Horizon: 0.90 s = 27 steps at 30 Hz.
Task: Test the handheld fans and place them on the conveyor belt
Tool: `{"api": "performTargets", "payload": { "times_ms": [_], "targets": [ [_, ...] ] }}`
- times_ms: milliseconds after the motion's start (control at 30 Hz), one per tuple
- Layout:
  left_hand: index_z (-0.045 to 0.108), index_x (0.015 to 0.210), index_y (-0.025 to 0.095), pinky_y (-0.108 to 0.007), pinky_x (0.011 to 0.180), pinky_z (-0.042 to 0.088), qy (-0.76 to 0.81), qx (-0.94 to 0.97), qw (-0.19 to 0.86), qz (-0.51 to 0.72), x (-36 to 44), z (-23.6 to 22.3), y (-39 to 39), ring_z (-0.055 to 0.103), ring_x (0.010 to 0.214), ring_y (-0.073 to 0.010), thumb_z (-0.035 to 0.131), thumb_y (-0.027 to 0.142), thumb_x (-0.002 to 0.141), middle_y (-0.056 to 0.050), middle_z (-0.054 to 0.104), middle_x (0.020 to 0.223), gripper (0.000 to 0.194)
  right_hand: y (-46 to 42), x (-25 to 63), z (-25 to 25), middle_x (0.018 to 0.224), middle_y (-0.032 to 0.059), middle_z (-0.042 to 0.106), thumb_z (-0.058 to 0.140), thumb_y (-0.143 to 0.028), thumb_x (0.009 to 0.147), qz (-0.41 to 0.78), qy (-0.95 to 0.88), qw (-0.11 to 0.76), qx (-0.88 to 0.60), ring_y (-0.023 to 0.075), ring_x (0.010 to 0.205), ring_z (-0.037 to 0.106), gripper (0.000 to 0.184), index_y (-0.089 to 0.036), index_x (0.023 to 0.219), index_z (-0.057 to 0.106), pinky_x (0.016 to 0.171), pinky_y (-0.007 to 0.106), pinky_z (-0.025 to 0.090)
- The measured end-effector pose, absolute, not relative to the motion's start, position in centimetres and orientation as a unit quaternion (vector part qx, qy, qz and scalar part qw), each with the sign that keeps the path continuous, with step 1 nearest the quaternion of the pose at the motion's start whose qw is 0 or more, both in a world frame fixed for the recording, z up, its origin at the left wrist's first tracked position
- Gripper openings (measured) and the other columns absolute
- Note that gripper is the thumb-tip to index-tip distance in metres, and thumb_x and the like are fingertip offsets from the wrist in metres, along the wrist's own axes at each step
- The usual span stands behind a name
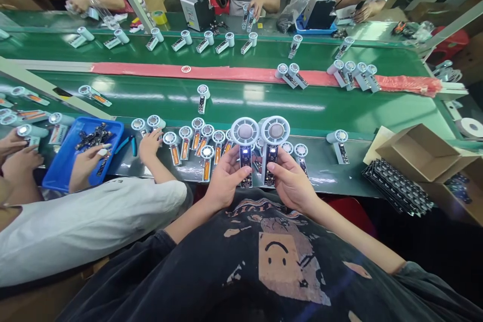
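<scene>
Side by side in front of my chest are two light-blue handheld fans with round grilled heads and bare circuit boards in their open handles. My left hand [225, 177] is closed around the handle of the left fan [245, 132], thumb on its board. In my right hand [292, 177] is the right fan [275, 131], its handle pinched with the thumb on the board. A light glows on each board. Just left of my hands stand several fans with orange-wrapped cells [184, 143]. Other fans [301, 151] are partly hidden behind my hands.
At my left a co-worker's hands reach over a blue tray [53, 173] of small boards, near pliers [134, 146]. A lone fan [340, 137] stands to the right, before cardboard boxes [418, 153] and stacked black trays [396, 186]. A green conveyor [151, 93] carries more fans; people work opposite.
</scene>
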<state>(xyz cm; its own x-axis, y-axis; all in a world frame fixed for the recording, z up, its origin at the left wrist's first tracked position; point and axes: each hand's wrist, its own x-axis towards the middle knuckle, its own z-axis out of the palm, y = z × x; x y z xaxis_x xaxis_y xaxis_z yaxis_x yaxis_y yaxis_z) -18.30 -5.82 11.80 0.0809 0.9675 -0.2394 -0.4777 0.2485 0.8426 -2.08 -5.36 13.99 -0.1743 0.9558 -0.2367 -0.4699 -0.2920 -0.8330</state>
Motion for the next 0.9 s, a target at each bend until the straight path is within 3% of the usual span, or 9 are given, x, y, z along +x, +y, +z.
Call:
{"api": "performTargets", "payload": {
  "times_ms": [267, 433, 567, 667, 733, 833, 900],
  "targets": [
    [0.056, 0.122, 0.023, -0.045, 0.105, 0.050, 0.445, 0.285, 0.659, 0.535, -18.1, 12.3, -5.6, 0.064, 0.119, -0.0266, 0.088, 0.031, 0.064, -0.008, 0.067, 0.125, 0.067, -5.0, -2.3, 14.1, 0.124, 0.0010, 0.069, 0.084, -0.030, 0.070, 0.702, -0.298, 0.501, -0.409, 0.0229, 0.119, 0.062, 0.050, -0.030, 0.117, 0.066, 0.111, 0.044, 0.047],
    [0.057, 0.111, 0.020, -0.040, 0.086, 0.058, 0.472, 0.269, 0.695, 0.471, -18.4, 12.4, -4.8, 0.070, 0.098, -0.0232, 0.071, 0.023, 0.064, -0.008, 0.069, 0.115, 0.049, -4.9, -0.6, 13.2, 0.103, 0.0040, 0.071, 0.075, -0.031, 0.067, 0.742, -0.239, 0.446, -0.439, 0.0230, 0.090, 0.070, 0.036, -0.024, 0.101, 0.063, 0.075, 0.038, 0.061],
    [0.054, 0.108, 0.021, -0.030, 0.060, 0.055, 0.543, 0.297, 0.690, 0.375, -19.8, 10.1, -5.2, 0.067, 0.067, -0.0166, 0.065, 0.031, 0.064, -0.003, 0.071, 0.094, 0.046, -6.8, 3.0, 10.7, 0.088, 0.0050, 0.069, 0.062, -0.050, 0.065, 0.674, -0.268, 0.385, -0.571, 0.0184, 0.065, 0.064, 0.038, -0.022, 0.090, 0.055, 0.052, 0.030, 0.054],
    [0.053, 0.112, 0.021, -0.032, 0.060, 0.052, 0.638, 0.420, 0.597, 0.244, -21.0, 7.1, -6.6, 0.062, 0.057, -0.0176, 0.063, 0.042, 0.075, 0.004, 0.063, 0.066, 0.043, -9.4, 6.5, 7.9, 0.078, -0.0003, 0.064, 0.061, -0.059, 0.066, 0.581, -0.282, 0.360, -0.674, 0.0147, 0.054, 0.057, 0.047, -0.023, 0.094, 0.050, 0.046, 0.026, 0.047],
    [0.055, 0.111, 0.020, -0.036, 0.070, 0.054, 0.687, 0.495, 0.512, 0.143, -21.4, 5.2, -7.7, 0.068, 0.067, -0.0235, 0.059, 0.041, 0.080, 0.002, 0.064, 0.065, 0.037, -11.1, 8.9, 5.8, 0.074, -0.0030, 0.061, 0.060, -0.060, 0.069, 0.532, -0.278, 0.340, -0.724, 0.0151, 0.052, 0.056, 0.051, -0.023, 0.102, 0.047, 0.047, 0.026, 0.045],
    [0.057, 0.105, 0.020, -0.039, 0.085, 0.052, 0.709, 0.531, 0.456, 0.081, -21.1, 3.0, -9.1, 0.071, 0.094, -0.0293, 0.058, 0.034, 0.083, -0.007, 0.073, 0.091, 0.027, -12.8, 12.4, 2.7, 0.069, -0.0031, 0.058, 0.052, -0.055, 0.079, 0.459, -0.282, 0.287, -0.792, 0.0193, 0.055, 0.059, 0.052, -0.020, 0.116, 0.044, 0.052, 0.029, 0.047],
    [0.057, 0.107, 0.018, -0.038, 0.085, 0.052, 0.718, 0.530, 0.447, 0.059, -20.3, 2.1, -9.7, 0.071, 0.098, -0.0298, 0.054, 0.031, 0.086, -0.012, 0.073, 0.100, 0.024, -13.2, 14.4, 0.9, 0.073, 0.0005, 0.062, 0.049, -0.048, 0.084, 0.423, -0.299, 0.243, -0.820, 0.0231, 0.066, 0.065, 0.048, -0.018, 0.121, 0.045, 0.061, 0.032, 0.050]
  ]
}}
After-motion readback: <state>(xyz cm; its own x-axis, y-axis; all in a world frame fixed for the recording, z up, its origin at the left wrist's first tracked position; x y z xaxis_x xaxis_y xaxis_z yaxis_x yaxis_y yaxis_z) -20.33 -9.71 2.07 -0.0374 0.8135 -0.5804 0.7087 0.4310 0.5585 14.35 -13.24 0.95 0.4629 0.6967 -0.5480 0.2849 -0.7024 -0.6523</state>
